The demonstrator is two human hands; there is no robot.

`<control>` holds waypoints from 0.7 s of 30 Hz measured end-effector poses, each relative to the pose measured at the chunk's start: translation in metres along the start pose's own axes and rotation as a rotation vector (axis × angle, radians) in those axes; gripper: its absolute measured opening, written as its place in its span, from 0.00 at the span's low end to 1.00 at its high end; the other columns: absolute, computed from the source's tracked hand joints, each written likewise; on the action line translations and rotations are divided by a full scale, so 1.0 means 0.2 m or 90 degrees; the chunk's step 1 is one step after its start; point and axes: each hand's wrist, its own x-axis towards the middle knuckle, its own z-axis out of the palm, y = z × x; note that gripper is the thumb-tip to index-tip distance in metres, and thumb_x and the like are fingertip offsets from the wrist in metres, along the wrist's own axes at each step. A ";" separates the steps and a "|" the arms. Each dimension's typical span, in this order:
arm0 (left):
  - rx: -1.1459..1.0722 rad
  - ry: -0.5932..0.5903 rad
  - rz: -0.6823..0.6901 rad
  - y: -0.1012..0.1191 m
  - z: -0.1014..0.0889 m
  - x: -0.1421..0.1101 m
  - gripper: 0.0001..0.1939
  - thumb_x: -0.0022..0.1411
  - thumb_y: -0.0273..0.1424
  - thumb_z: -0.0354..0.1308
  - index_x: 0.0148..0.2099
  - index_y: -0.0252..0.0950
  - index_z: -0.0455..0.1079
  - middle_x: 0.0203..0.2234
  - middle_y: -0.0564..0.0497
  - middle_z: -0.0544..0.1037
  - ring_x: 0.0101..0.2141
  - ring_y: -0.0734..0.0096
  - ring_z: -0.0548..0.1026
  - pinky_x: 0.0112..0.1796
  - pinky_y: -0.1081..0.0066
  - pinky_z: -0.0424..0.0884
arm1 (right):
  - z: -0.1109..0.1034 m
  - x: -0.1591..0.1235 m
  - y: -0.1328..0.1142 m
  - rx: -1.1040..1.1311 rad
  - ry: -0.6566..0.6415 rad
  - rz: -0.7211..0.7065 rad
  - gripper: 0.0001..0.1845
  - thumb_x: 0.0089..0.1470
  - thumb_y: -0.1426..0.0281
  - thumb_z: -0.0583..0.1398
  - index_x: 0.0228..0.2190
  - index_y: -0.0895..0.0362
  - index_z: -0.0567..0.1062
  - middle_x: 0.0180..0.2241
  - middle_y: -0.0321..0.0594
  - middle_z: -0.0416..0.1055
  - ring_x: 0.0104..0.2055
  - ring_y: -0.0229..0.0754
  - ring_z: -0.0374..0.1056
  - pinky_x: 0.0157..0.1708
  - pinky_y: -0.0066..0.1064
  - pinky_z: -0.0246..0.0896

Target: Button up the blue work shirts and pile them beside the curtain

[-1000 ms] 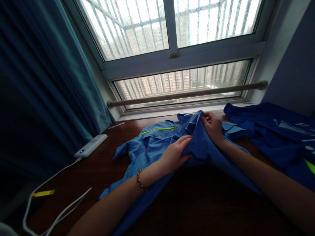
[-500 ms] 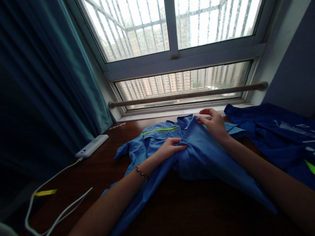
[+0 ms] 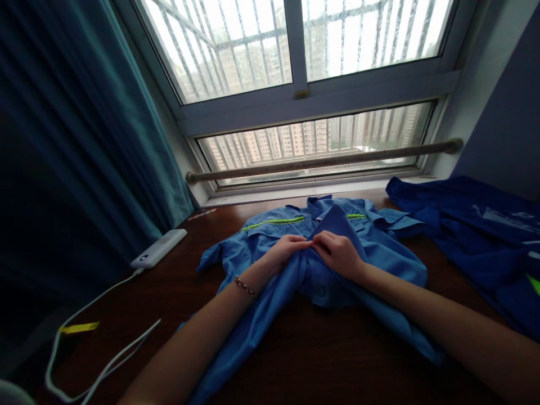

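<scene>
A light blue work shirt [image 3: 270, 228] with yellow-green piping across the chest lies spread on the dark wooden table, its collar toward the window. My left hand [image 3: 289, 247] pinches the shirt's front edge near the middle. Right beside it, fingertips meeting the left ones, my right hand [image 3: 340, 254] is closed on the same front edge. Between and behind the hands one front panel is folded up into a peak. Whether a button lies under the fingertips is hidden. The sleeves trail toward me on both sides, partly under my forearms.
A dark blue garment [image 3: 468, 225] lies at the right, touching the shirt's sleeve. On the left are a white power bank [image 3: 159, 248], its white cable [image 3: 99, 295] and a yellow strip [image 3: 80, 328]. A metal rail [image 3: 324, 162] crosses the window behind the table [image 3: 337, 349].
My right hand has come down and left from near the collar to meet my left hand at the front edge. The raised right panel has dropped, uncovering the piping on that side.
</scene>
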 end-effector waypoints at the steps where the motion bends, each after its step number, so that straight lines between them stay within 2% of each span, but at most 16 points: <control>1: -0.011 -0.001 0.002 0.00 0.00 0.00 0.12 0.43 0.33 0.65 0.28 0.30 0.70 0.20 0.53 0.72 0.20 0.76 0.68 0.24 0.76 0.63 | 0.00 0.00 0.00 0.012 0.016 0.000 0.05 0.54 0.70 0.51 0.31 0.56 0.66 0.30 0.39 0.67 0.31 0.37 0.64 0.31 0.27 0.57; 4: -0.037 -0.001 -0.005 -0.01 -0.01 0.01 0.11 0.43 0.31 0.65 0.29 0.30 0.70 0.21 0.51 0.73 0.21 0.76 0.70 0.25 0.76 0.64 | -0.01 0.00 -0.01 0.046 0.037 0.006 0.03 0.52 0.71 0.53 0.32 0.56 0.65 0.29 0.38 0.65 0.28 0.36 0.62 0.28 0.26 0.57; 9: -0.079 -0.003 -0.093 -0.02 -0.04 0.03 0.06 0.46 0.27 0.62 0.28 0.29 0.70 0.19 0.51 0.73 0.19 0.73 0.69 0.25 0.74 0.65 | 0.00 0.01 -0.01 0.057 -0.067 -0.025 0.10 0.48 0.75 0.56 0.35 0.55 0.65 0.34 0.37 0.65 0.30 0.35 0.63 0.31 0.26 0.58; 12: -0.113 -0.022 -0.147 -0.02 -0.05 0.02 0.04 0.48 0.27 0.59 0.27 0.29 0.70 0.19 0.50 0.73 0.20 0.72 0.70 0.26 0.73 0.66 | 0.00 0.01 -0.02 0.024 -0.082 -0.034 0.11 0.49 0.75 0.56 0.37 0.55 0.65 0.35 0.38 0.66 0.33 0.38 0.63 0.33 0.27 0.58; 17: -0.100 -0.027 -0.077 -0.04 -0.06 0.02 0.06 0.43 0.26 0.62 0.26 0.29 0.69 0.19 0.51 0.73 0.20 0.75 0.69 0.25 0.75 0.64 | 0.01 -0.02 -0.05 -0.034 -0.037 -0.076 0.09 0.53 0.73 0.52 0.38 0.57 0.65 0.36 0.41 0.67 0.39 0.42 0.62 0.38 0.31 0.58; 21: -0.007 0.002 0.021 -0.06 -0.02 0.03 0.14 0.41 0.36 0.65 0.26 0.30 0.69 0.18 0.53 0.71 0.20 0.77 0.66 0.23 0.75 0.60 | 0.00 -0.03 -0.06 -0.087 -0.028 -0.103 0.10 0.57 0.72 0.47 0.38 0.58 0.66 0.34 0.43 0.68 0.38 0.42 0.61 0.38 0.32 0.57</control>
